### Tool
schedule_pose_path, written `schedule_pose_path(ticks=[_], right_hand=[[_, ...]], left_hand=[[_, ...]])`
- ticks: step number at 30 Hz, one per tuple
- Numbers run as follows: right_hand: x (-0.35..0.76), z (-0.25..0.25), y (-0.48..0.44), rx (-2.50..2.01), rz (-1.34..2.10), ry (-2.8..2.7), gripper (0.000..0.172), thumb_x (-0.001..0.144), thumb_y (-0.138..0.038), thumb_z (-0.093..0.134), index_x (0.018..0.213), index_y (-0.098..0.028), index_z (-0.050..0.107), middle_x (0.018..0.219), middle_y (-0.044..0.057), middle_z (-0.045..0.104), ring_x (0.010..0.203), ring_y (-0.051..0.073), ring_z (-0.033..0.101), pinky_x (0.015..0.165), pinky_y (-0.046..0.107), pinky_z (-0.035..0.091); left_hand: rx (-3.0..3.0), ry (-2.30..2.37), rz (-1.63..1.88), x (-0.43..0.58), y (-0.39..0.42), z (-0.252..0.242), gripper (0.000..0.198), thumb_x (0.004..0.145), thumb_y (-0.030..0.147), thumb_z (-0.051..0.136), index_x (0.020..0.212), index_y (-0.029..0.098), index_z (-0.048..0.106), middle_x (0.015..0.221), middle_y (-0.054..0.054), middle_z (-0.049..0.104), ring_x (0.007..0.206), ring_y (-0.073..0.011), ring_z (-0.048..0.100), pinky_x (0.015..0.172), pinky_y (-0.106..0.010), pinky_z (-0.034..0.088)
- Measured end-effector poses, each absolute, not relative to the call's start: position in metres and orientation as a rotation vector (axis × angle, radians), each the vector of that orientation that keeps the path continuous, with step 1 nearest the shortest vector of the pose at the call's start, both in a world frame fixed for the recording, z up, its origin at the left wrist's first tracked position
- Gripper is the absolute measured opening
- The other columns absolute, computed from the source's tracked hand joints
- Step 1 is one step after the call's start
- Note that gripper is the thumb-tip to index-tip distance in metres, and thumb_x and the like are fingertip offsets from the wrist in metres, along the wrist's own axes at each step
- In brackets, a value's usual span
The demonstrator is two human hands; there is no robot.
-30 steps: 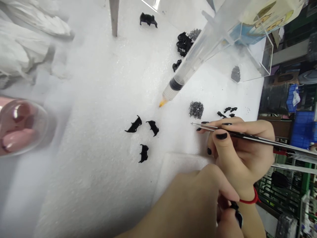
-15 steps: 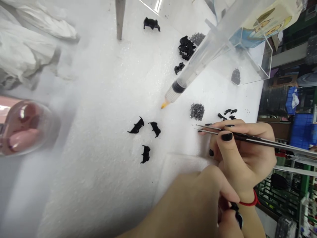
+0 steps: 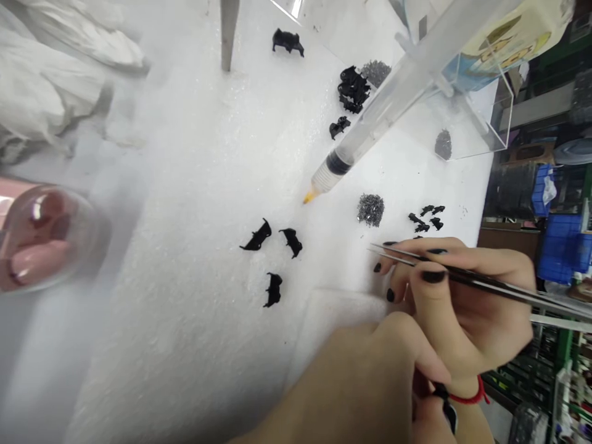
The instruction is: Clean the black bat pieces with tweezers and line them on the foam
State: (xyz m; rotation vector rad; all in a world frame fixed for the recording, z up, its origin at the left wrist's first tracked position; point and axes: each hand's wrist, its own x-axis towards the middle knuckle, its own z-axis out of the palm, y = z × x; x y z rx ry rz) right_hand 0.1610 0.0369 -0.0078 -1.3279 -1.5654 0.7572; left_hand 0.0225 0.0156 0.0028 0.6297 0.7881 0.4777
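My right hand [image 3: 462, 308], with black nail polish and a red cord at the wrist, is closed on thin metal tweezers [image 3: 462, 274]. Their tips hang just above the white foam surface [image 3: 185, 185], below a small grey pile of metal bits [image 3: 370, 208]. My left hand [image 3: 361, 388] is curled at the bottom, fingers closed against my right wrist; what it holds, if anything, is hidden. Three small black pieces [image 3: 272, 290] lie left of the tweezer tips. A large clear syringe [image 3: 365, 132] with an orange tip slants down from the upper right.
More black pieces [image 3: 354, 89] and a grey pile [image 3: 377, 71] lie farther back, and tiny black bits [image 3: 425, 219] at the right. A clear acrylic box [image 3: 502, 117] stands at the back right, a metal post [image 3: 229, 34] at the top, a clear dome over a pink thing [image 3: 41, 240] at the left.
My right hand with the tweezers has drifted slightly down and to the right. My left hand has stayed curled in place.
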Motion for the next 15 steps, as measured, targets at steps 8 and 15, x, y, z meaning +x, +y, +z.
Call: schedule_pose_path(ticks=[8,15], right_hand=[[0.160,-0.015,0.040,-1.256,0.789,-1.524,0.022,0.086,-0.004,0.063,0.103,-0.019,0.060,0.085,0.006,0.070,0.076,0.023,0.069,0.053,0.035,0.055],[0.171,-0.004,0.038,-1.310,0.850,-1.613,0.022,0.086,-0.002,0.060,0.100,-0.019,0.061,0.091,0.008,0.071,0.079,0.023,0.069,0.044,0.032,0.052]], left_hand=[[0.702,0.791,0.545,0.025,0.008,0.003,0.016,0.065,0.011,0.050,0.075,0.025,0.052,0.050,0.006,0.051,0.050,-0.0153,0.048,0.052,-0.026,0.030],[0.702,0.817,0.530,0.029,0.004,-0.001,0.015,0.065,0.012,0.049,0.073,0.025,0.052,0.046,0.006,0.048,0.049,-0.0154,0.043,0.051,-0.026,0.026]])
